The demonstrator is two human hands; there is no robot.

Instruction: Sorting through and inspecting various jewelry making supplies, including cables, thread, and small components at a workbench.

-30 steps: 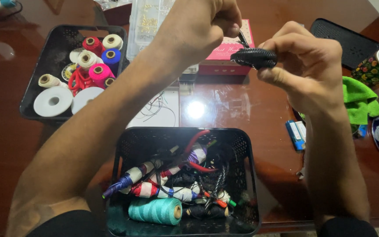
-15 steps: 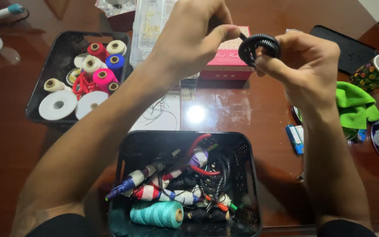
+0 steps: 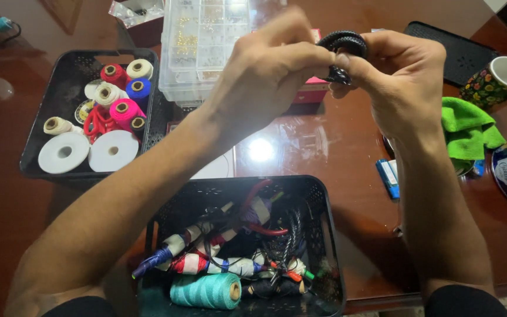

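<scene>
Both hands are raised above the brown table, meeting on a small coil of black braided cord [image 3: 342,42]. My right hand [image 3: 403,82] grips the coil from the right with thumb and fingers. My left hand [image 3: 268,76] pinches the coil's left side, its fingers closed on the cord. Below them near the table's front edge stands a black mesh basket [image 3: 324,235] holding wrapped cord bundles, a teal thread spool [image 3: 206,290] and red-handled pliers [image 3: 259,208].
A second black basket [image 3: 60,88] at the left holds several coloured thread spools and white tape rolls. A clear bead organiser [image 3: 206,41] and a pink box [image 3: 315,88] lie behind the hands. At the right are a green cloth [image 3: 467,126], a floral mug [image 3: 500,79], a black tray [image 3: 465,50] and a blue lighter [image 3: 388,176].
Both hands rose slightly and drew closer together. The cord coil turned from lying flat to standing more on edge, and my left fingers moved onto it.
</scene>
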